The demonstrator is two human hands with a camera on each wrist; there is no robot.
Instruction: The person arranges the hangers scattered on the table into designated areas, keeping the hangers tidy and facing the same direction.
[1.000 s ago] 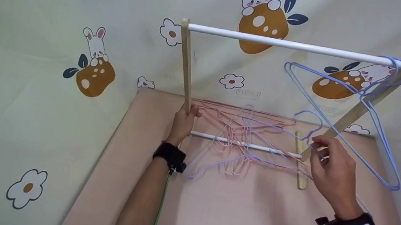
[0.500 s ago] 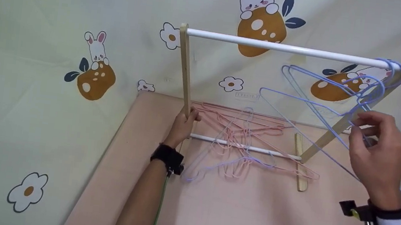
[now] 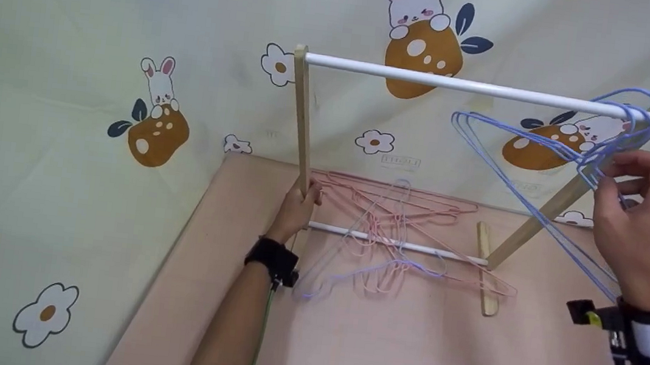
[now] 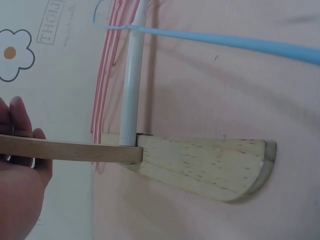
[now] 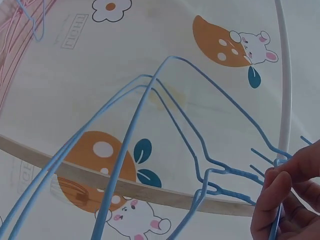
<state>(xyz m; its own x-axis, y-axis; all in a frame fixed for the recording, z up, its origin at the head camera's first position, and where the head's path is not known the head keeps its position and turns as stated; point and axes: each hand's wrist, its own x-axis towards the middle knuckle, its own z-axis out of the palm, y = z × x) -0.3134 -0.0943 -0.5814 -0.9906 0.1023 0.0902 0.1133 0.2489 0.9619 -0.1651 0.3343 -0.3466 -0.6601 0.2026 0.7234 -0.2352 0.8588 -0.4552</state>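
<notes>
Right hand (image 3: 647, 225) has raised a pinched thin blue hanger (image 5: 125, 142), hook (image 3: 638, 90) reaching white rod (image 3: 464, 84) (left hand (image 3: 294, 211) grips wooden post (image 3: 303, 125)).

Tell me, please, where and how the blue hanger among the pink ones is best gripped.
Grip the blue hanger by its near shoulder, probably from the front and above: that thin length juts past the pink hangers, while its neck lies among them.

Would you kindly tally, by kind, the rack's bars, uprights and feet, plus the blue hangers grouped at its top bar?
White bars: 2
Wooden uprights: 2
Wooden feet: 2
Blue hangers: 3, one held by the right hand
Total: 9
</notes>
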